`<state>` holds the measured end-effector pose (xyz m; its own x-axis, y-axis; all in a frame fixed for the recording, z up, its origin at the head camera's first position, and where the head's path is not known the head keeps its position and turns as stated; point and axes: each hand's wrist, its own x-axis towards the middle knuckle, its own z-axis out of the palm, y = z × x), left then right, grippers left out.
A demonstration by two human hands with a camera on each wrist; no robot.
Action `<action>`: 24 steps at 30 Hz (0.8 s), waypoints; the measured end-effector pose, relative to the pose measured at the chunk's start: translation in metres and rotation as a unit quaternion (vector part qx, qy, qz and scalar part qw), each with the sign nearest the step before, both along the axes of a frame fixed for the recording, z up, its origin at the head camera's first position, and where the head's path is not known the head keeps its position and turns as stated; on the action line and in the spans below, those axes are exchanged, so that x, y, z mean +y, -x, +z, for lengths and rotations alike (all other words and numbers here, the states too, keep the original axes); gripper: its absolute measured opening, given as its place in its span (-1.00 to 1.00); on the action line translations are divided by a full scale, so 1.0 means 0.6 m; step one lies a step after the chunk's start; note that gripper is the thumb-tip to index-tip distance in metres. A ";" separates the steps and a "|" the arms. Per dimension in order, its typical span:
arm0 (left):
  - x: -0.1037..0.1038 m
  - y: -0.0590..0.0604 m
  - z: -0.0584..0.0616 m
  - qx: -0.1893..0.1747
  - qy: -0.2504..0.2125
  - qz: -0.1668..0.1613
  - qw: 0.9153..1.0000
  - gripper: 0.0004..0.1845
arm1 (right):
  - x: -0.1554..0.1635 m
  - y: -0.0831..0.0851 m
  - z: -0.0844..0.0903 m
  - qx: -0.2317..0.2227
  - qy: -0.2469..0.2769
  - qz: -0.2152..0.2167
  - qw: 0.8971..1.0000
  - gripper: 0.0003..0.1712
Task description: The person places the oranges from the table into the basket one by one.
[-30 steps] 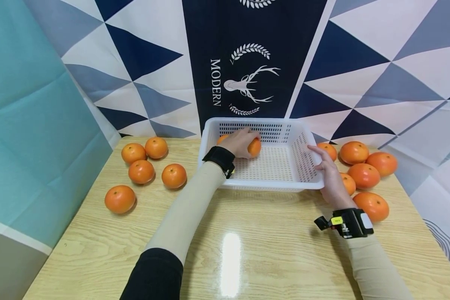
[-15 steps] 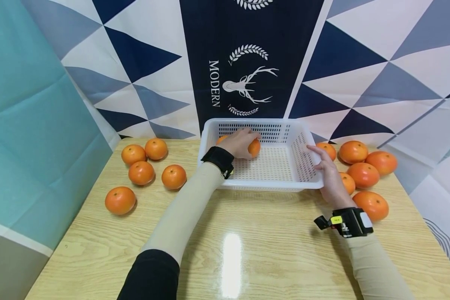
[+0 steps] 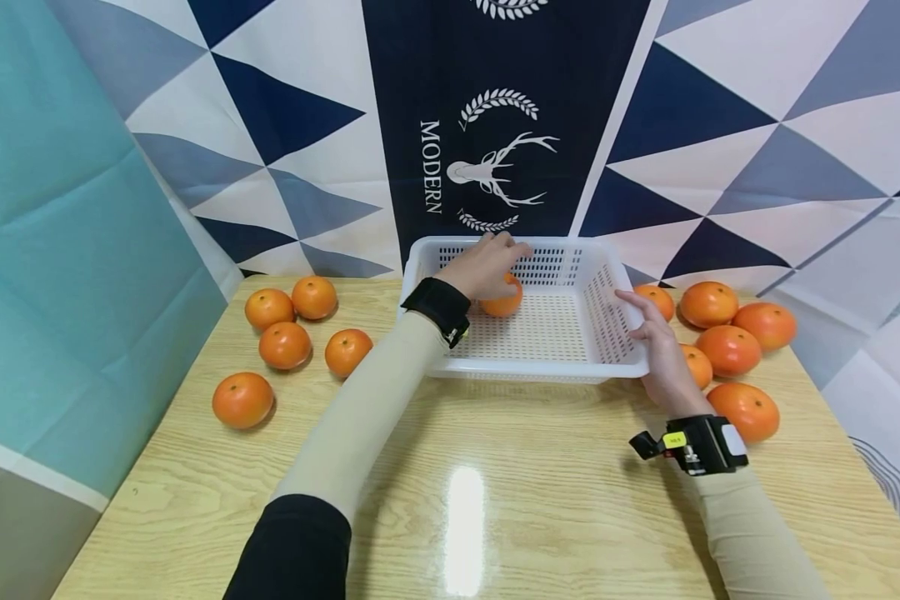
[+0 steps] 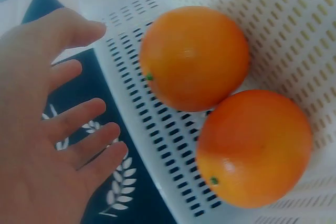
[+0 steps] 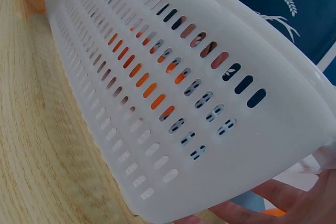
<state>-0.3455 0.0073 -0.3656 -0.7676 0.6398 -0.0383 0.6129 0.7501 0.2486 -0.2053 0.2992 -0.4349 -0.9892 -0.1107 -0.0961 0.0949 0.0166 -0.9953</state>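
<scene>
My left hand [image 3: 482, 271] is over the left half of a white perforated plastic basket [image 3: 532, 367], fingers spread and holding nothing. Just beneath it sits an orange [image 3: 501, 303]. The left wrist view shows that orange touching a second one, an upper orange [image 4: 194, 59] and a lower orange [image 4: 254, 148], both inside against the slotted long wall. My right hand [image 3: 663, 367] grips the basket's right end, with fingertips over the rim. In the right wrist view, its fingers [image 5: 241, 211] show at the outer end wall, and orange patches appear through the slots.
Several oranges [image 3: 285, 345] lie loose on the wooden table [image 3: 375, 517] left of the basket. More oranges [image 3: 727, 351] cluster at the right, close around my right hand. A patterned cloth backdrop [image 3: 495, 50] stands directly behind the basket.
My left hand has let go of the orange in the basket and lifted slightly up and back, its fingers opening. The right hand and basket have stayed put.
</scene>
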 end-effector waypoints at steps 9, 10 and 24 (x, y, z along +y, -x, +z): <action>0.008 -0.041 0.041 0.043 0.048 -0.014 0.998 -0.32 | 0.001 0.000 0.000 0.001 0.005 0.002 1.000 -0.12; 0.008 -0.044 0.043 0.047 0.050 -0.015 0.998 -0.32 | 0.000 0.000 0.000 0.002 0.006 0.003 1.000 -0.12; -0.032 -0.052 0.078 0.065 0.033 -0.012 0.997 -0.40 | 0.002 -0.001 0.000 0.006 0.009 0.004 1.000 -0.12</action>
